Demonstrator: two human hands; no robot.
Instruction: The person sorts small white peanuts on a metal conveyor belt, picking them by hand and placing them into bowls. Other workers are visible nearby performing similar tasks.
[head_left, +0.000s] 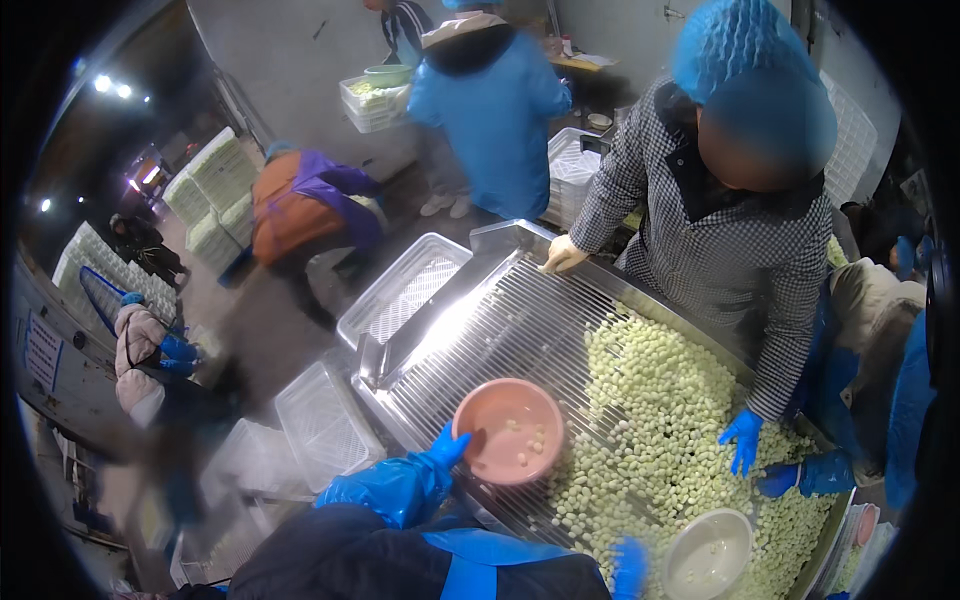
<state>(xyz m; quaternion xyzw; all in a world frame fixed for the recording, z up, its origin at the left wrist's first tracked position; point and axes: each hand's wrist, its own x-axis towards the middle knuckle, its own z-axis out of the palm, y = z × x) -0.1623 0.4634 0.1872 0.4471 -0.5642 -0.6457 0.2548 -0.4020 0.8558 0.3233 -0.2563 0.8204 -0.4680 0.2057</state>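
My left hand (450, 446), in a blue glove and blue sleeve cover, grips the rim of a pink plastic bowl (510, 431) that holds a few pale green, bean-like pieces. The bowl rests on the slatted metal sorting table (495, 337). At the bottom, my right hand (630, 566), blue-gloved and blurred, is at the edge of the heap of pale green pieces (667, 397); its fingers cannot be made out. Right of that hand, a cream-coloured bowl (707, 553) with a few pieces inside sits on the heap.
Across the table a co-worker (720, 217) leans in, a blue-gloved hand (742, 442) over the heap. Another person's gloved hand (780, 480) reaches in from the right. White plastic crates (326, 427) stand left of the table, another crate (405, 289) at its far end. More people work behind.
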